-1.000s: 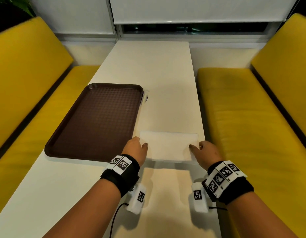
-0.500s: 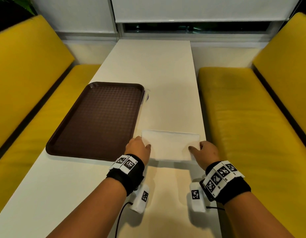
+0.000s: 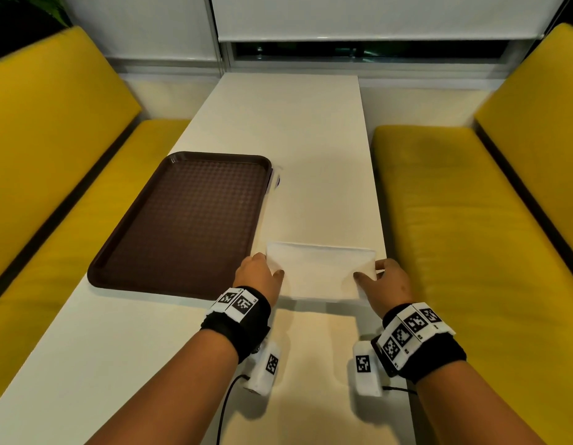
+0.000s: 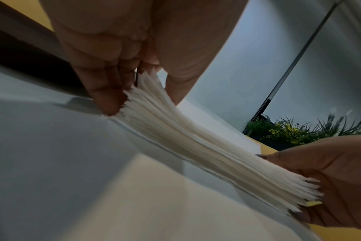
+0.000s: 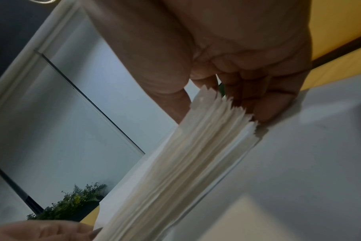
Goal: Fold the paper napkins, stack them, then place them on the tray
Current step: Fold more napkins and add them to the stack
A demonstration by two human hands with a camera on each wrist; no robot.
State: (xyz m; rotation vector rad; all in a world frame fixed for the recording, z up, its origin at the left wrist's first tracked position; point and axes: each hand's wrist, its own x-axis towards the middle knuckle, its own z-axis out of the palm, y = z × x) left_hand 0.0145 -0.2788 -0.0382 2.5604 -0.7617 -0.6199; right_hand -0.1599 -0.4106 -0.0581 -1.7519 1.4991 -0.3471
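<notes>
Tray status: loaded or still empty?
Empty. The tray shows bare brown surface; the napkin stack sits on the table beside it.

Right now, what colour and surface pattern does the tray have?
Dark brown, with a fine raised grid texture; the tray shows best in the head view.

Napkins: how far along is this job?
Done: the napkins sit as one folded stack on the table. In hand: left hand and right hand grip its two ends. Left: moving it onto the tray.

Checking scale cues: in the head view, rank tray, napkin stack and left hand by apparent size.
1. tray
2. napkin stack
3. left hand, though it is nearer the camera than the tray.
</notes>
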